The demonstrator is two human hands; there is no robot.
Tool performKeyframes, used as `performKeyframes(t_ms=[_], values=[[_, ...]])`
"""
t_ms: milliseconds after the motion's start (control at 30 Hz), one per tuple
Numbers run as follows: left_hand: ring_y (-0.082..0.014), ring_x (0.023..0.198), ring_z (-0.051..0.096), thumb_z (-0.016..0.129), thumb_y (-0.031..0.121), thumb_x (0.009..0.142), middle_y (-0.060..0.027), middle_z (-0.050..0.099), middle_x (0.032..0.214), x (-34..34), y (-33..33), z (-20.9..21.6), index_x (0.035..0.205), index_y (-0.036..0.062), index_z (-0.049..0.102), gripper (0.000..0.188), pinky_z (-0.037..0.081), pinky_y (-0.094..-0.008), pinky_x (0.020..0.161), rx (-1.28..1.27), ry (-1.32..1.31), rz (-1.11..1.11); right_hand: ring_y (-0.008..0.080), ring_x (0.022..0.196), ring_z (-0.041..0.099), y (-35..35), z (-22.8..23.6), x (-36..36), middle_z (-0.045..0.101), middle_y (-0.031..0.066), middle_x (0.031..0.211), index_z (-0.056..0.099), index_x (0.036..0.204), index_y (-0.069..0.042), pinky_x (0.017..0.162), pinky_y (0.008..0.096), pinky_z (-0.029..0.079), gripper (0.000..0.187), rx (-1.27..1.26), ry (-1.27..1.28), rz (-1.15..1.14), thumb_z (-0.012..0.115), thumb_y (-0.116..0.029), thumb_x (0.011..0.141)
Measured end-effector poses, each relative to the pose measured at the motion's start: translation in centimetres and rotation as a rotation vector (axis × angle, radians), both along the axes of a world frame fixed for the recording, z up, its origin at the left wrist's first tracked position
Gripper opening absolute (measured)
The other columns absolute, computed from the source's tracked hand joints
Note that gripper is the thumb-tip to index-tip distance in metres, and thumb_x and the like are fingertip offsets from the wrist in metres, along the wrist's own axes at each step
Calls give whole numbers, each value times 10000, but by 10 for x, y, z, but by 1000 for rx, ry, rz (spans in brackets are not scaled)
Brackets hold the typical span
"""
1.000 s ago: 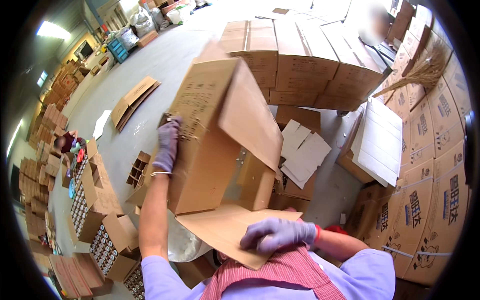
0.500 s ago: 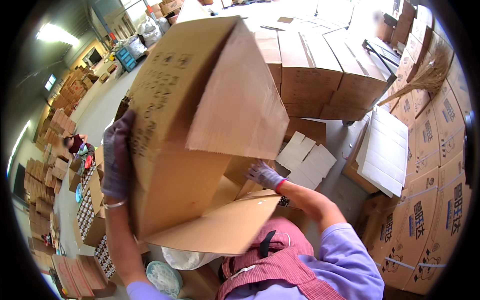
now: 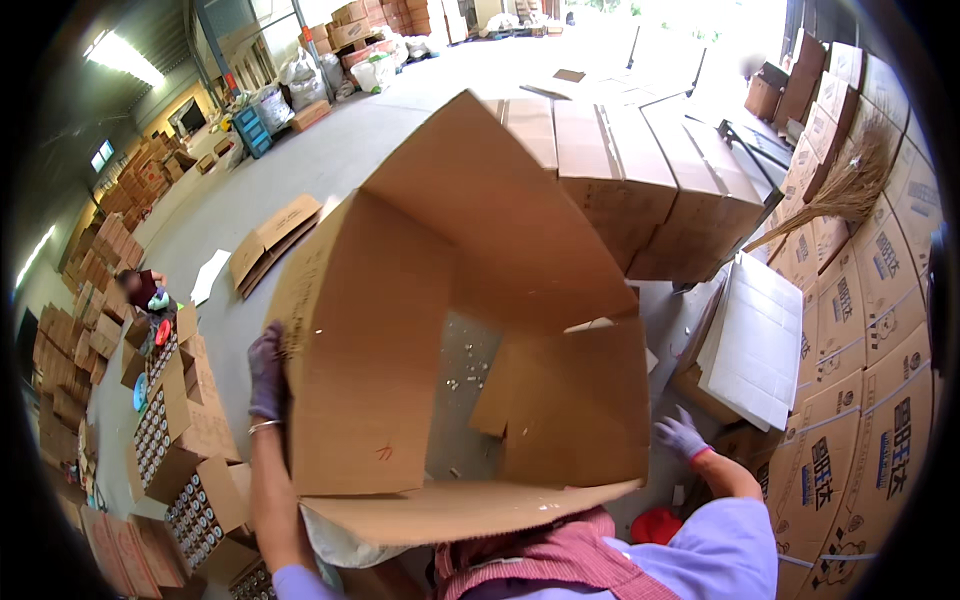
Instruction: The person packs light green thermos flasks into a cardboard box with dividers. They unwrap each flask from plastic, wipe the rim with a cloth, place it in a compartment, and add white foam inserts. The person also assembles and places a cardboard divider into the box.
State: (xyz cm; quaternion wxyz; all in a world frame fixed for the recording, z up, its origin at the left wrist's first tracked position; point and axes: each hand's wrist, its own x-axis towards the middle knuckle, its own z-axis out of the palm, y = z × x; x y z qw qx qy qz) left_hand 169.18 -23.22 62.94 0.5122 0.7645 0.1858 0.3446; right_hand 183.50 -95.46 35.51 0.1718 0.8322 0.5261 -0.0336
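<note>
A large brown cardboard box (image 3: 365, 380) stands open in front of me, its flaps spread. Through its open middle I can see the floor. My left hand (image 3: 267, 372), in a grey-purple glove, grips the box's outer left side; some of its fingers are hidden there. Just beyond the right edge of the box, my right hand (image 3: 682, 435), also gloved, is apart from the cardboard, fingers spread and holding nothing.
Closed cartons on a cart (image 3: 620, 190) stand ahead. White sheets (image 3: 755, 335) lean at right beside stacked cartons (image 3: 840, 440) and a straw broom (image 3: 850, 195). Boxes of cans (image 3: 195, 515) are at left. Flattened cardboard (image 3: 270, 240) lies on the floor; a person (image 3: 145, 290) sits farther left.
The box has come down and turned so that its open inside faces me. My right hand has left its interior and moved right; my left hand stays on its side, lower.
</note>
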Motion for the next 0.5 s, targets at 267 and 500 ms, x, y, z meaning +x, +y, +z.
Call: performKeyframes(t_ms=[267, 500], values=[[-107, 881, 594, 523, 216, 964, -29, 673, 968, 62, -75, -7, 973, -49, 684, 311, 460, -263, 854, 88, -114, -163, 249, 1110, 609, 169, 80, 53, 640, 124, 1191, 610, 1218, -36, 944, 351, 478, 373, 1013, 718, -537, 606, -268, 926], [-33, 755, 465, 522, 55, 891, 48, 552, 796, 51, -129, 6, 707, 27, 571, 192, 394, -192, 714, -147, 21, -235, 208, 1108, 575, 376, 40, 77, 599, 125, 1243, 356, 1427, -70, 938, 351, 463, 525, 1105, 1601, -184, 517, -290, 978]])
